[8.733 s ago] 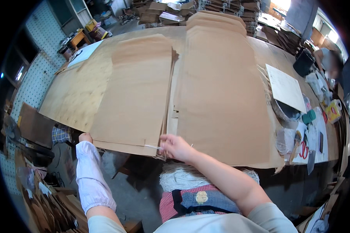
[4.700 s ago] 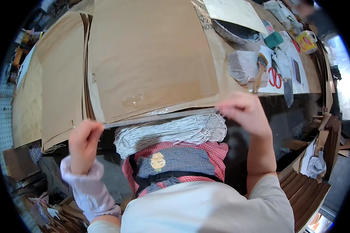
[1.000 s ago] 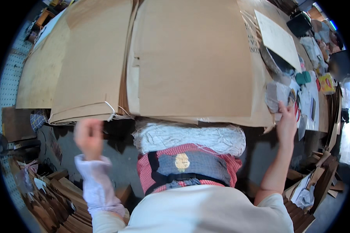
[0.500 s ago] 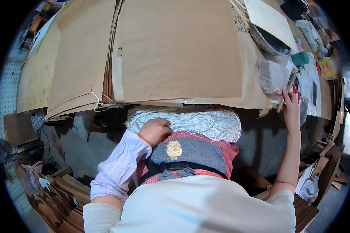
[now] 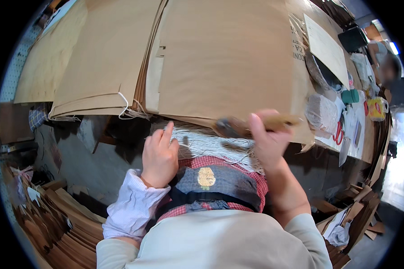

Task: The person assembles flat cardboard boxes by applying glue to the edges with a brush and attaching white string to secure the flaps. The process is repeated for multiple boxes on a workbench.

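Note:
My left hand (image 5: 159, 154) rests on a bundle of white cords (image 5: 211, 144) that hangs at my waist, fingers spread over the strands. My right hand (image 5: 265, 139) is closed on the handle of a brush (image 5: 251, 124), held just over the near edge of a large brown paper sheet (image 5: 224, 58). The brush head is dark and blurred by motion. A second stack of brown paper (image 5: 98, 67) with white cord handles at its edge lies to the left on the table.
At the table's right end lie a pale sheet (image 5: 325, 47), a green cup (image 5: 350, 96), red-handled scissors (image 5: 338, 132), a clear bag (image 5: 321, 112) and a yellow mug (image 5: 377, 108). Stacks of brown paper pieces (image 5: 63, 228) stand on the floor at lower left.
My right hand has come back from the table's right end holding a brush, now over the near paper edge. My left hand stays at the white cords by my waist.

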Tool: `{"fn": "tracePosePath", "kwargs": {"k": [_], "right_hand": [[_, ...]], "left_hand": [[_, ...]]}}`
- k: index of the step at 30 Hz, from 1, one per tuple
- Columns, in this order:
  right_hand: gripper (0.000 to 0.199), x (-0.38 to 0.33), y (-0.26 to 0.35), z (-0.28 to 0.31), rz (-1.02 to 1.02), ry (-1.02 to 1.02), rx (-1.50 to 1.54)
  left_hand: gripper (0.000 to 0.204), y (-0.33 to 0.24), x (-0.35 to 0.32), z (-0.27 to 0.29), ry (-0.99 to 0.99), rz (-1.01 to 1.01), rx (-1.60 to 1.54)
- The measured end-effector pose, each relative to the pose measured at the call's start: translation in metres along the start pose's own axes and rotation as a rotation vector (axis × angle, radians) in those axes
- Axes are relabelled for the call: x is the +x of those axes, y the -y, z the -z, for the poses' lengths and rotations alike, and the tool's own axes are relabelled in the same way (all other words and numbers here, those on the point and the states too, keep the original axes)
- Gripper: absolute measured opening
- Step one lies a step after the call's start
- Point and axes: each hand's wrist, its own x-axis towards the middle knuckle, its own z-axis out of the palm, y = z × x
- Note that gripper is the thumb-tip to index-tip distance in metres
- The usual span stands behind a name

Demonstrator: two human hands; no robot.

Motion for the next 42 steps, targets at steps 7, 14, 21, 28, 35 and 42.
{"fn": "tracePosePath", "kwargs": {"k": [7, 14, 21, 28, 35, 42], "right_hand": [[0.012, 0.021, -0.027, -0.073, -0.102, 0.089, -0.122], [0.018, 0.036, -0.041, 0.034, -0.010, -0.067, -0.812], [0.015, 0.049, -0.037, 0.053, 0.147, -0.026, -1.188], [0.017, 0.035, -0.007, 0.060, -0.217, -0.281, -0.069], [0.007, 0.008, -0.037, 0.008, 0.097, -0.058, -0.069], [0.005, 0.034, -0.003, 0.143, -0.109, -0.260, -0.145]], "left_hand": [[0.014, 0.013, 0.033, -0.014, 0.087, -0.045, 0.091], [0.015, 0.013, 0.033, -0.032, 0.134, 0.022, 0.128], [0.014, 0.007, 0.041, -0.021, 0.210, -0.005, 0.179], [0.007, 0.002, 0.042, -0.021, 0.238, 0.028, 0.223], [0.009, 0.000, 0.042, -0.023, 0.219, 0.002, 0.262], [0.005, -0.001, 0.039, -0.021, 0.212, 0.000, 0.241]]}}
